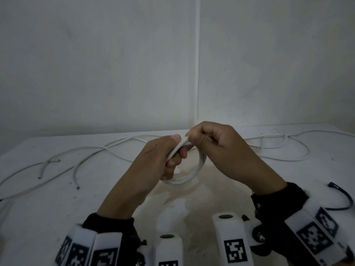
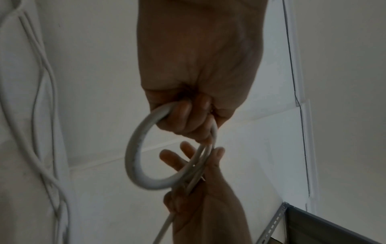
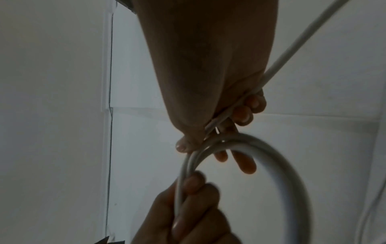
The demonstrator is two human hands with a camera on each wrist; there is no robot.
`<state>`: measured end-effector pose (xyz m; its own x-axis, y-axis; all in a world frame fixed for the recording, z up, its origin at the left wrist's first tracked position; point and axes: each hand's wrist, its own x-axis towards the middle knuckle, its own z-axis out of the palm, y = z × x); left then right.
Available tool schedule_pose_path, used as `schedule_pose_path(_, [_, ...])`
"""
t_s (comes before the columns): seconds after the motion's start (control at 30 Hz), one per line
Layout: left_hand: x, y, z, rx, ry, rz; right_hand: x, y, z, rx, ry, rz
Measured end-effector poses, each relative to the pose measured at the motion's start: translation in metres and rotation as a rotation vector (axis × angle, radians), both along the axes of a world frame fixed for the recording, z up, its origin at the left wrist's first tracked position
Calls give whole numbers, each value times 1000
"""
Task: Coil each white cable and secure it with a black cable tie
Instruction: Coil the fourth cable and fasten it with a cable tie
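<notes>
Spreading across the lower half of the head view, the white table (image 1: 57, 189) carries loose white cables (image 1: 92, 150) from nine o'clock round to two o'clock, behind the hands. At four o'clock lies a black cable tie (image 1: 345, 200), well apart from the hands. Above the table's centre, the left hand (image 1: 159, 158) clenches one side of a white cable coil (image 1: 192, 175), thumb on top and fingers curled beneath. The right hand (image 1: 221, 148) pinches the coil's top just beside the left thumb, and the cable's free length runs out past its palm. The coil hangs below both hands, its lower arc at six o'clock of the grip.
</notes>
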<state>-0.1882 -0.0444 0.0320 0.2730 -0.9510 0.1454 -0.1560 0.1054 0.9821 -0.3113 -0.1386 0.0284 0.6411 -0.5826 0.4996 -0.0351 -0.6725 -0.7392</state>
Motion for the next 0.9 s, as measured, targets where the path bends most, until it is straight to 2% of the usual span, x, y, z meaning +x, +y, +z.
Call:
schedule_pose_path(0.13, [2,0,8,-151,255,74,-8,-4,6,45,-24,35])
schedule_pose_path(0.27, [2,2,8,-255,354,94,0,6,5,151,-104,83])
schedule_pose_path(0.37, [-3,1,6,-257,374,26,6,6,1,111,-161,-23])
schedule_pose_path(0.47, [-9,1,7,-213,290,-1,7,1,-2,49,-161,-126])
schedule_pose_path(0.67, [-11,-2,10,-222,339,115,4,-1,-2,43,-145,-67])
schedule_pose_path(0.9, [2,3,20,-395,493,255,5,-11,-12,-24,-158,-113])
